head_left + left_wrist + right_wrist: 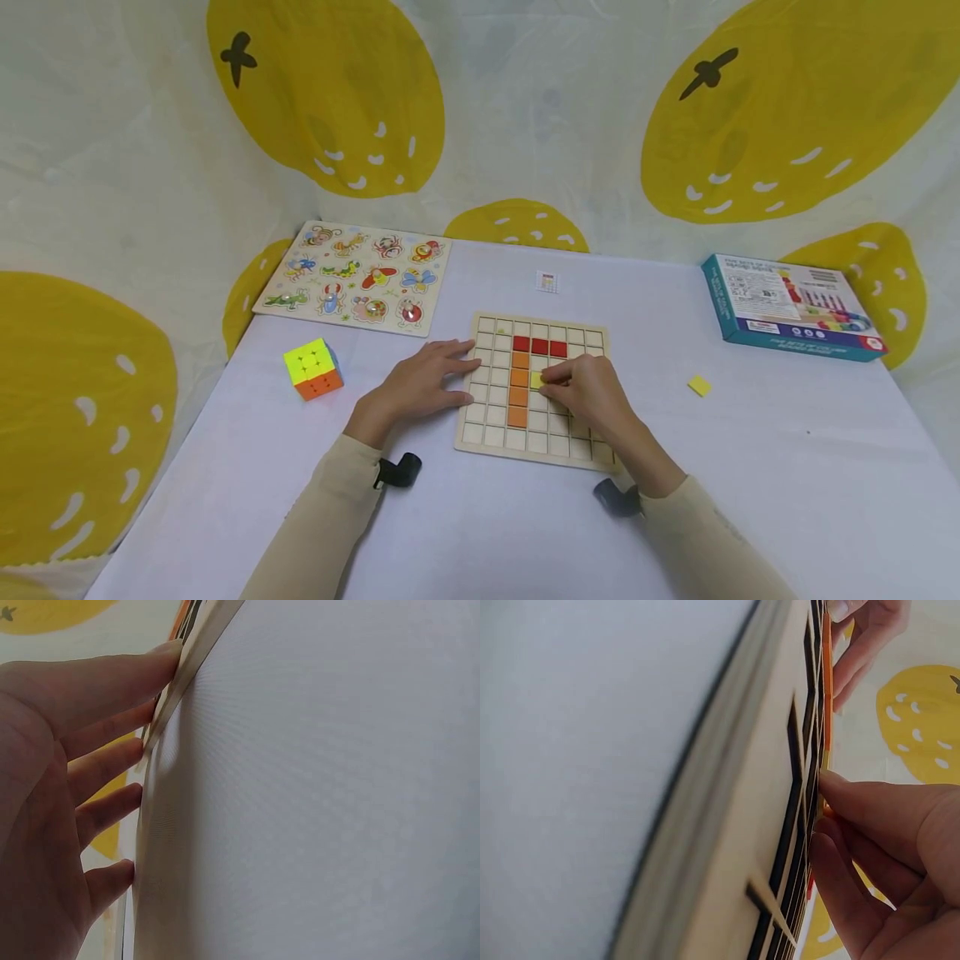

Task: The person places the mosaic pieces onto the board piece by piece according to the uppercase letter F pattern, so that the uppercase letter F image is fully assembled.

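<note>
A wooden grid board [495, 455] lies flat on the white-covered table. In its grid are a short row of three red tiles [539, 347] and, running down from the row's left end, a column of several orange tiles [518, 397]. My right hand [596, 396] pinches a yellow tile [536, 380] between thumb and fingers, at a square just right of the orange column. Whether that tile sits fully in its square is hidden by the fingertips. My left hand [420, 383] touches the board's left edge with spread fingers; the left wrist view shows its thumb [142, 673] against that edge.
A second yellow tile [700, 385] lies right of the board. Behind the board is a small printed card [547, 282]. An insect puzzle board [360, 279] and a puzzle cube [313, 369] are at left; a teal toy box [795, 308] stands at back right.
</note>
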`<state>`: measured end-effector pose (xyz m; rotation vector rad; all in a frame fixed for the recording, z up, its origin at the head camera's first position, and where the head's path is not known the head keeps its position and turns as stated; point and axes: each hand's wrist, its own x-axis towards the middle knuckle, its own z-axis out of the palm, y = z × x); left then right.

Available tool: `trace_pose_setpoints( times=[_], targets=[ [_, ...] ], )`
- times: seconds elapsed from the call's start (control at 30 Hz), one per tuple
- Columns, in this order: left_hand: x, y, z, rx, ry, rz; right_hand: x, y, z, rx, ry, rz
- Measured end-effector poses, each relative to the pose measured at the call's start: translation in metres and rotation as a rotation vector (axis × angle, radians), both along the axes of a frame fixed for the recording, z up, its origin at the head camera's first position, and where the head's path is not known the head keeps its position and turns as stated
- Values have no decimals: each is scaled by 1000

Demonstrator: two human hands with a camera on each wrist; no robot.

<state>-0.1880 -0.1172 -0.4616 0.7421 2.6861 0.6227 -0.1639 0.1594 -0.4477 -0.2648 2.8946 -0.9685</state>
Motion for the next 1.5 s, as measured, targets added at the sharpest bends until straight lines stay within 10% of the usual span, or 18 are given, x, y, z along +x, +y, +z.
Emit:
trace_pose_setpoints(
  times=[0.9, 1.5],
  targets=[
    [2, 3, 0, -11, -15, 2, 22, 37, 0, -116, 50, 11],
    [-1, 0, -1, -15, -4, 5, 30, 141, 16, 15, -5, -220]
  ],
)
